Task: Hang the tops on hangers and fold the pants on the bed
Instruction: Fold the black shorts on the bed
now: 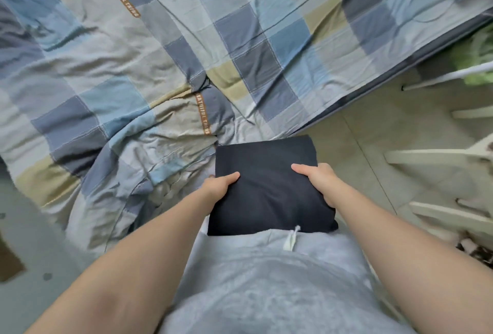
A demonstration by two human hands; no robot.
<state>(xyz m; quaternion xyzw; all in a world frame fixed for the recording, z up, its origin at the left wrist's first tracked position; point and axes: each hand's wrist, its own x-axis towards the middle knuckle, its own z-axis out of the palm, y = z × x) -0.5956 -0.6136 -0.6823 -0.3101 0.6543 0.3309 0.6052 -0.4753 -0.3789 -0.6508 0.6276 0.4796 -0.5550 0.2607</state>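
Bare forearms [149, 240], light grey garment [266, 293], white drawstring [290, 240]

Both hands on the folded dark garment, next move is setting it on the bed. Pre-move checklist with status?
1. Left hand grips the garment, thumb on top: ok.
2. Right hand grips the opposite side, thumb on top: ok.
3. Garment is a compact, flat rectangle: ok.
4. Garment is over the bed: not ok. It is held at the bed's corner, partly above the floor.
5. Landing spot is flat: not ok. The quilt is bunched and creased just ahead to the left.
6. No loose ends under the garment: cannot tell, the underside is hidden.
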